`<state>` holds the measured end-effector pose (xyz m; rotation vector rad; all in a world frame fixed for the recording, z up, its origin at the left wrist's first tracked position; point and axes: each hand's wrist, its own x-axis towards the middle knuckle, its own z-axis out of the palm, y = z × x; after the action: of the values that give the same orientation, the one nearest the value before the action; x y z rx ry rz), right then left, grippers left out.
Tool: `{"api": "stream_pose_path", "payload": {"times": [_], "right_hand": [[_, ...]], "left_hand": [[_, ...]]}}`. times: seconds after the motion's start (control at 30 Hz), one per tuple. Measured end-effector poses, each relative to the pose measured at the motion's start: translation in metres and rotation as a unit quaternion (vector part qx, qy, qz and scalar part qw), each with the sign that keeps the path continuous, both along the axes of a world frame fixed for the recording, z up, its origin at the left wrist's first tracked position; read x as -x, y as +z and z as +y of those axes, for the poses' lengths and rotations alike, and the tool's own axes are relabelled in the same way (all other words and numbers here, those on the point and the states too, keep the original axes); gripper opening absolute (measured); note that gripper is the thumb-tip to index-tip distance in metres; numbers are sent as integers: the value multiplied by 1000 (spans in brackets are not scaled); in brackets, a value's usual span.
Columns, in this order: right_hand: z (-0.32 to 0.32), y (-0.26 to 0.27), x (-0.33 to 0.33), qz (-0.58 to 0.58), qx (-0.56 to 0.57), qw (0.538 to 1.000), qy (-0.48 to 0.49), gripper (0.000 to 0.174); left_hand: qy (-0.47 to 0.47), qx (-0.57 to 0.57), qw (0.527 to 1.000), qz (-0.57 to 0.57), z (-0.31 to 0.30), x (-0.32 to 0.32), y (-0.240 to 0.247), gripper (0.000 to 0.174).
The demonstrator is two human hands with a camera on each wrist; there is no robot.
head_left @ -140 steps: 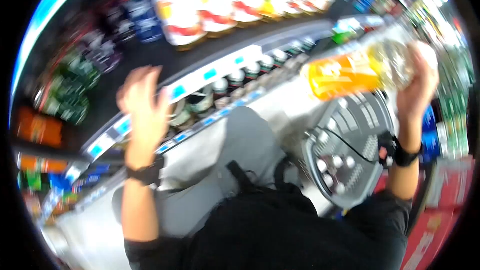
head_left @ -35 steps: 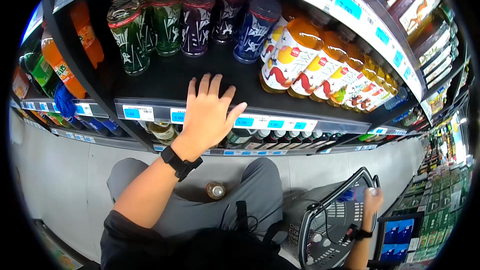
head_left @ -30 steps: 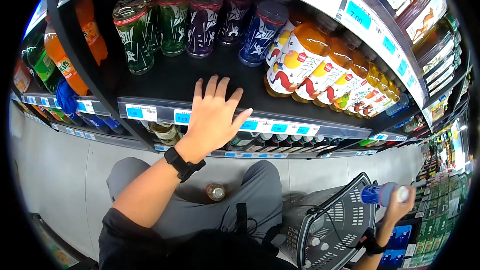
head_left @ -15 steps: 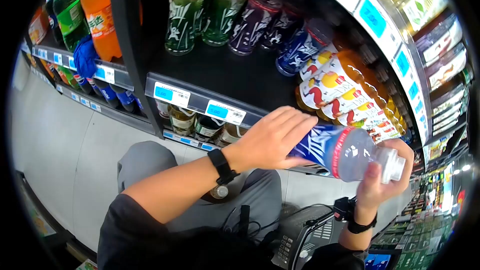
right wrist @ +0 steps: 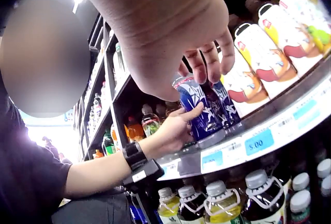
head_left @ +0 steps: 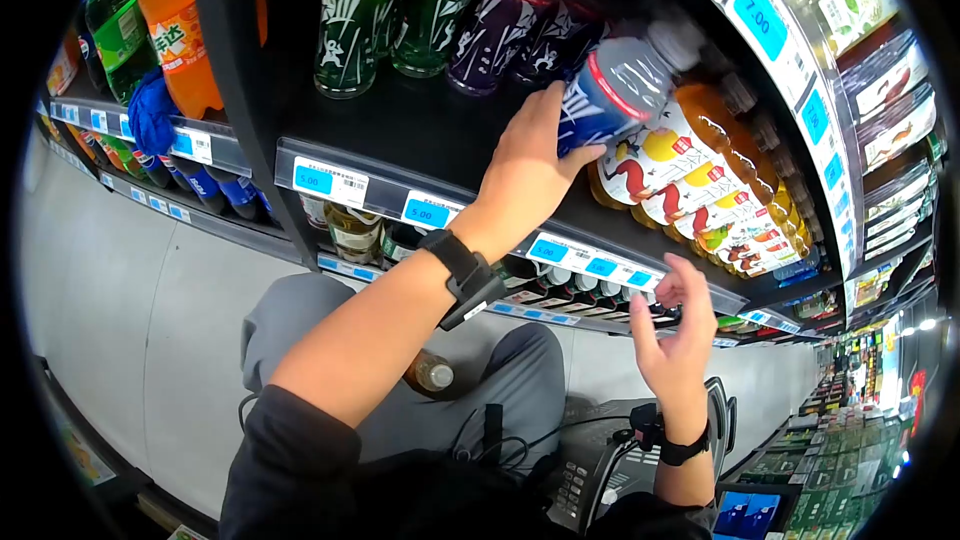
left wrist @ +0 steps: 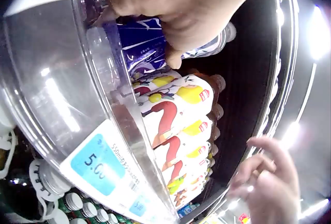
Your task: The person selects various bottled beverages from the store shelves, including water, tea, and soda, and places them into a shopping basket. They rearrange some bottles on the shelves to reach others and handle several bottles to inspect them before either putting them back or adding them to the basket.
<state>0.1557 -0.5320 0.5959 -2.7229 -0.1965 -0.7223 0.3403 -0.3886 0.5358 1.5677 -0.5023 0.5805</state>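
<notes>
One left hand grips a blue-labelled bottle at the shelf. The right hand is apart, loosely spread.

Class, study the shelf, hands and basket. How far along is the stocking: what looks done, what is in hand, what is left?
Looks done: tea bottles line the shelf, with green bottles further left.
In hand: the left hand grips a blue bottle at the shelf; the right hand is empty.
Probably left: releasing it, then perhaps the white-capped bottle in the basket.
</notes>
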Motion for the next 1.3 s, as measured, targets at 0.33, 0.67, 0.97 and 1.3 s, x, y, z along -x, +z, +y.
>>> {"api": "stream_pose_path", "payload": {"times": [0.33,0.67,0.97,1.3], "right_hand": [[-44,-65,-28,92,175,976,-89,71],[-45,-86,-38,98,232,961,-115,98],[-90,-15,33,165,-199,966,31,59],[-223,-41,274,295,-271,825,-399,23]], "left_hand": [[-59,-93,993,43,-19,-12,-4,57],[-22,-139,990,32,-22,-15,-12,56],[-9,-150,989,-3,-14,-19,-12,56],[38,-260,964,-34,-12,-28,-17,57]]}}
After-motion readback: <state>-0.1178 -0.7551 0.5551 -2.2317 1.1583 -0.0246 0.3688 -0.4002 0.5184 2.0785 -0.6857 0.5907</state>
